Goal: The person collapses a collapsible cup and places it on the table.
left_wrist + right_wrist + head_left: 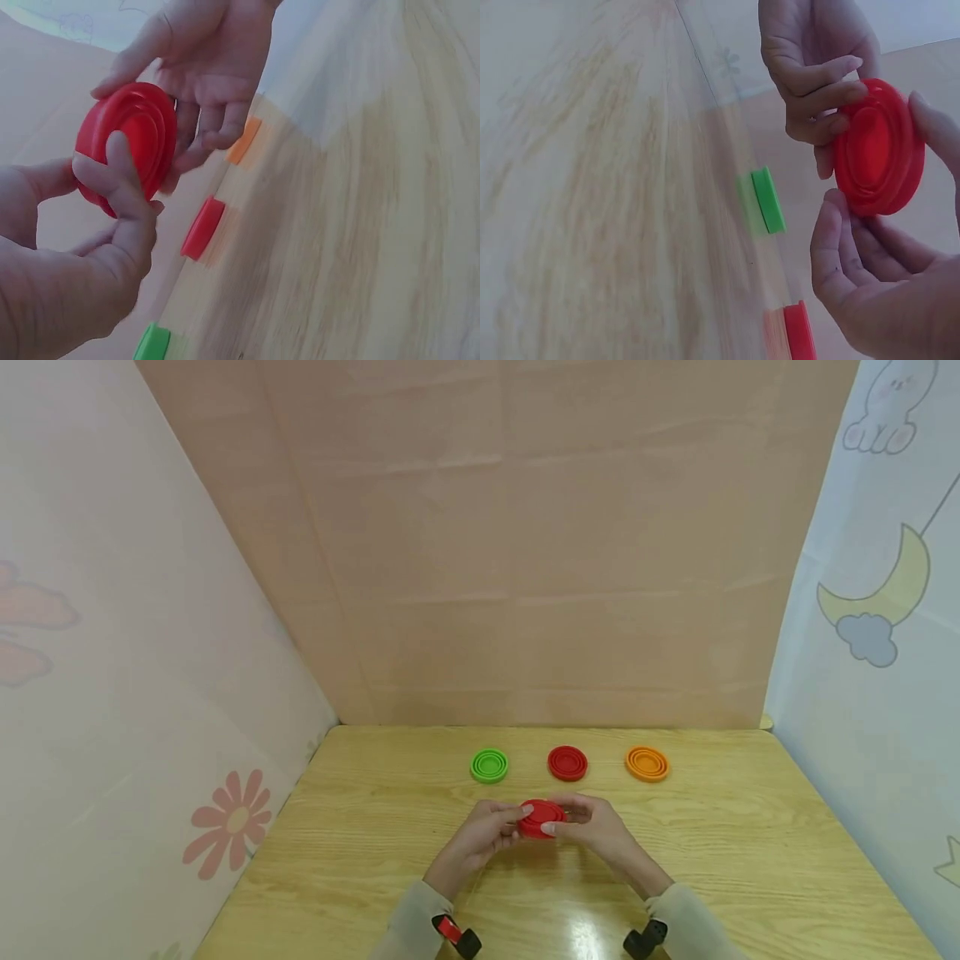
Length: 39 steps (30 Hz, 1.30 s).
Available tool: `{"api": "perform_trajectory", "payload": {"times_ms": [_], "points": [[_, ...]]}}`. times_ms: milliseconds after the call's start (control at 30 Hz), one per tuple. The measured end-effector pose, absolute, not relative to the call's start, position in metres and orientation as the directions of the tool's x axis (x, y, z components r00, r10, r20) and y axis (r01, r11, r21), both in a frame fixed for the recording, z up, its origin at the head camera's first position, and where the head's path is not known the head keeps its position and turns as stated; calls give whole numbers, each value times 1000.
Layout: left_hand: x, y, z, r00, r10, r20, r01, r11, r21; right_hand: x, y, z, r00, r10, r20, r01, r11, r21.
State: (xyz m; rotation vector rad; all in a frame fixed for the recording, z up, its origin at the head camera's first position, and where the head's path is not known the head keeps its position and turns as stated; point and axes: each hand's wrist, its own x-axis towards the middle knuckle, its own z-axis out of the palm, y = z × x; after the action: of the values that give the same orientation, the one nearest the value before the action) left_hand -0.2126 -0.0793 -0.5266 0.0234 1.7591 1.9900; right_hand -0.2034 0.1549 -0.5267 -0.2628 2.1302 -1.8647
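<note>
Held up over the table is a red collapsible cup [542, 819], folded flat into concentric rings. My left hand [483, 837] pinches its left side, the thumb lying on the ringed face in the left wrist view. On the opposite side my right hand [600, 832] grips the rim between thumb and fingers. Seen from the right wrist, the cup [874, 150] is tilted on edge between both hands. Beyond the hands, a green collapsible cup [489, 766], a second red one [567, 763] and an orange one [647, 764] lie flattened in a row.
The wooden table [345, 827] ends at a brown paper-like backdrop [510, 568]. Pale printed panels rise on the left [150, 610] and right [862, 710]. Dark wrist straps with small devices [645, 938] sit over the sleeves.
</note>
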Motion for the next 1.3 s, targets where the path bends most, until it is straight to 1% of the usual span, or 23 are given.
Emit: {"api": "perform_trajectory", "payload": {"times_ms": [167, 300, 500, 667, 767, 867, 967, 1100, 1200, 1300], "points": [[-213, -83, -527, -890, 373, -262, -271, 31, 962, -203, 153, -523, -949, -276, -156, 125, 124, -984], [-213, -88, -525, -899, 389, -199, -185, 74, 980, -204, 155, -522, -949, -261, -179, 158, 102, -982], [-212, -93, -524, -900, 421, -109, -79, 87, 993, -205, 159, -523, -938, -293, -184, 174, 60, -983], [-212, -95, -527, -909, 413, -55, -8, 116, 993, -204, 161, -525, -927, -314, -207, 211, 21, -977], [-212, -96, -527, -913, 406, -34, 26, 143, 989, -203, 162, -525, -909, -355, -219, 240, -16, -971], [-212, -94, -525, -914, 405, -23, 47, 161, 986, -203, 164, -526, -883, -420, -209, 258, -63, -964], [-213, -93, -524, -913, 407, -13, 53, 150, 987, -203, 166, -527, -850, -489, -196, 282, -107, -953], [-214, -92, -522, -911, 412, -2, 53, 123, 991, -202, 167, -526, -817, -545, -187, 301, -128, -945], [-213, -92, -522, -909, 418, 0, 57, 123, 991, -200, 168, -526, -816, -551, -173, 288, -130, -949], [-213, -94, -525, -905, 426, -9, 50, 125, 991, -199, 168, -528, -847, -510, -152, 256, -138, -957]]}}
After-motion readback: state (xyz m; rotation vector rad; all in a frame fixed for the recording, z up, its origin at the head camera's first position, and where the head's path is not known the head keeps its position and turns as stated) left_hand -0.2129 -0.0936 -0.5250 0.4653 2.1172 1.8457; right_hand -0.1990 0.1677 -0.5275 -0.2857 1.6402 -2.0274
